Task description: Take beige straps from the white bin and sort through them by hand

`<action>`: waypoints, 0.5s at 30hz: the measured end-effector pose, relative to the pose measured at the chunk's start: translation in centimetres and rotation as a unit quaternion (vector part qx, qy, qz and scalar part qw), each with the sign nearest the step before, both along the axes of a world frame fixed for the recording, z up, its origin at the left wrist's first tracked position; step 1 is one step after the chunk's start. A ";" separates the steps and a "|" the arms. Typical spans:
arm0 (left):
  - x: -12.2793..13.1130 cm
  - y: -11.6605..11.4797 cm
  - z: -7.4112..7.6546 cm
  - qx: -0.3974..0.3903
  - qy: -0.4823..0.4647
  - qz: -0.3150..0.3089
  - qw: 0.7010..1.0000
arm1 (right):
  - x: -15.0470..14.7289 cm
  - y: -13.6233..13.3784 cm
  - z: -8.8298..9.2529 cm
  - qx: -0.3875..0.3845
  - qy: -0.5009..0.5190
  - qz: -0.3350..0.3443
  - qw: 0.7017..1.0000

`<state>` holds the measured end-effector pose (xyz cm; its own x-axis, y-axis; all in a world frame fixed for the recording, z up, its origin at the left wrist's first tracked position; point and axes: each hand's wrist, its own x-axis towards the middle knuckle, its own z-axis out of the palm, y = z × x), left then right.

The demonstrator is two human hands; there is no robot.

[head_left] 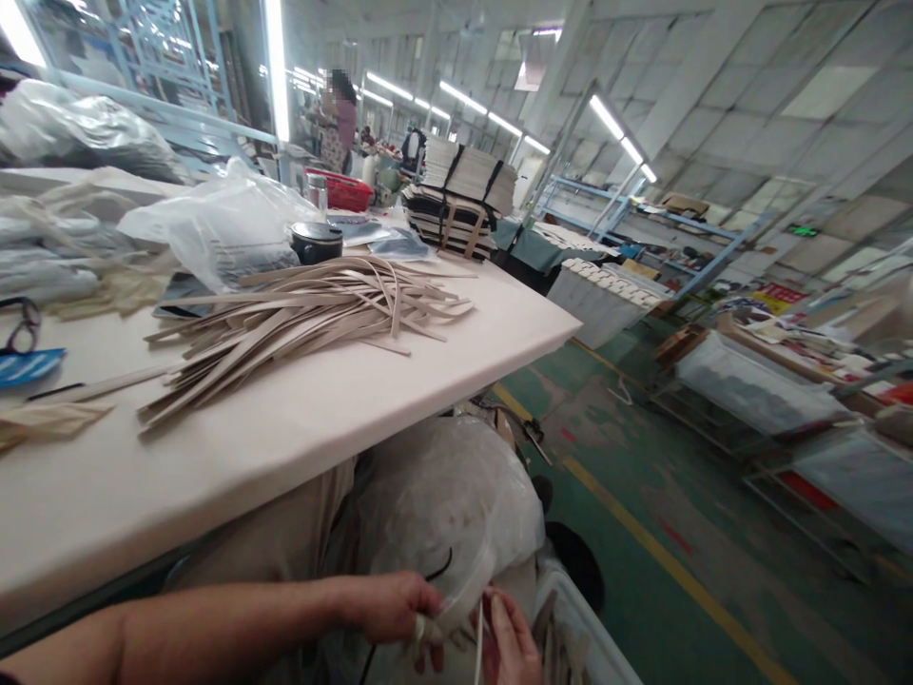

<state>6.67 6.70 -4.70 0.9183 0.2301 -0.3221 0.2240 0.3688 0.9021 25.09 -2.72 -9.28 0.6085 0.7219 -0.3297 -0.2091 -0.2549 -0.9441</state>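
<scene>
Low at the bottom of the head view, my left hand (396, 609) is closed, with a pale wrap around a finger. What its fingers grip is not clear; a thin black curved piece (440, 567) shows just beyond it. To its right, my right hand (510, 637) has its fingers pressed together on a narrow pale strip (479, 633), which runs downward. Both hands are close together in front of a bulging clear plastic bag (456, 485) under the table edge. A large pile of beige strips (306, 323) lies on the table, above and apart from the hands.
The pale-topped table (300, 447) spans the left. On it are a dark cup (318, 244), plastic bags (221, 224) and glasses (27, 325). A strapped stack (456, 200) stands at the far end. A white crate (589, 637) sits right of my hands. Carts (756, 381) stand across the aisle.
</scene>
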 end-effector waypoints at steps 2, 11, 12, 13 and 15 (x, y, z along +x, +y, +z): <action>0.0 -0.6 0.4 -0.015 0.012 -0.025 1.000 | -0.8 0.0 -1.2 -0.012 0.075 0.001 0.997; 0.3 -1.1 -0.2 -0.057 -0.012 0.012 0.998 | -1.4 -1.3 -2.5 0.045 0.221 -0.038 0.974; 0.4 -1.0 -0.4 -0.058 -0.015 0.027 0.998 | -1.3 -1.3 -2.6 0.059 0.239 -0.044 0.968; 0.6 -0.8 -0.5 -0.057 -0.018 0.044 0.997 | -1.5 -1.4 -2.7 0.076 0.255 -0.046 0.963; 0.8 -0.5 -0.9 -0.043 -0.023 0.083 0.995 | -2.1 -1.5 -2.8 0.101 0.275 -0.032 0.955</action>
